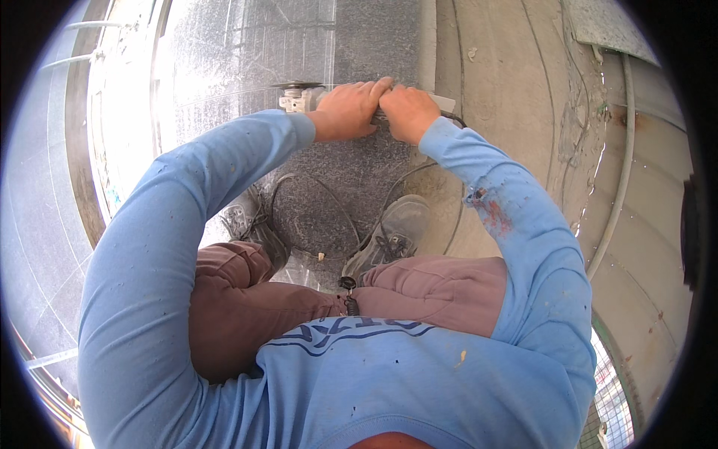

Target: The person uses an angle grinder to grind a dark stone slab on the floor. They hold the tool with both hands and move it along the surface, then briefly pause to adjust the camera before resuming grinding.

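I bend over a grey speckled stone slab [351, 45] lying on the ground. Both hands grip a small angle grinder [299, 97] held against the slab. My left hand [350, 109] wraps the tool's body just behind its pale head, and the thin disc juts out to the left. My right hand [407, 111] clasps the rear of the tool, right beside the left hand. A black power cord [329, 198] loops down over the slab toward my feet. Most of the grinder is hidden under my fingers.
My two grey shoes [393, 232] stand on the slab near its lower end. Bare concrete floor [516, 90] lies to the right, with a pale hose [624, 165] running along it. More pale slabs [45, 194] lie at the left, in bright glare.
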### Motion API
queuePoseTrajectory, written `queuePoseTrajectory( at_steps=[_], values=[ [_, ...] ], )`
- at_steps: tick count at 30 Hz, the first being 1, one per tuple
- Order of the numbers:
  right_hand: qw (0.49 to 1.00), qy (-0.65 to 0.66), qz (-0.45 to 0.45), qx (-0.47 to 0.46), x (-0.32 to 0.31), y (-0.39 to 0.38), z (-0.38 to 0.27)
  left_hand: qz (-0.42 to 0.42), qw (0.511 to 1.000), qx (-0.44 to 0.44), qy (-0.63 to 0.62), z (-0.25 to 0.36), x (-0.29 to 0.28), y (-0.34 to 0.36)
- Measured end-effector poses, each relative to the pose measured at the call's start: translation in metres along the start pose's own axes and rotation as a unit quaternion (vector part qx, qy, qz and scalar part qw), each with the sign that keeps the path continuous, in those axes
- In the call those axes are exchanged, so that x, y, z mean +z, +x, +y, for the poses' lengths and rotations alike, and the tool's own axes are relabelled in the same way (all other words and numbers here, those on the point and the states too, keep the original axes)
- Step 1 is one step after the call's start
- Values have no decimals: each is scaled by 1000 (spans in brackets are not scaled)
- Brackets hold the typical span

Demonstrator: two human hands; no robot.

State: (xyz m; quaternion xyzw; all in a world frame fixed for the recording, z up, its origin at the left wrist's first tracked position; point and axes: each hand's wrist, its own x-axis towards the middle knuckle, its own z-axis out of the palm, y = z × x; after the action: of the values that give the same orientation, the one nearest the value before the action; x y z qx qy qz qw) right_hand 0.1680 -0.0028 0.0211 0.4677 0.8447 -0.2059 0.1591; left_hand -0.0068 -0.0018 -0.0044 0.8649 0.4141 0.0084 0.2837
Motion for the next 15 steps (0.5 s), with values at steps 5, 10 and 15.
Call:
queuePoseTrajectory(
  at_steps=[5, 10, 15],
  values=[
    [1000, -1, -6, -10, -1, 6, -6, 17, 1000, 8, -8, -9, 3, -4],
    [1000, -3, -8, -11, -6, 1, -6, -12, 1000, -15, -14, -9, 5, -1],
    [1000, -4, -5, 4, -8, -11, 3, -9, 1000, 6, -13, 4, 1, 6]
  ],
)
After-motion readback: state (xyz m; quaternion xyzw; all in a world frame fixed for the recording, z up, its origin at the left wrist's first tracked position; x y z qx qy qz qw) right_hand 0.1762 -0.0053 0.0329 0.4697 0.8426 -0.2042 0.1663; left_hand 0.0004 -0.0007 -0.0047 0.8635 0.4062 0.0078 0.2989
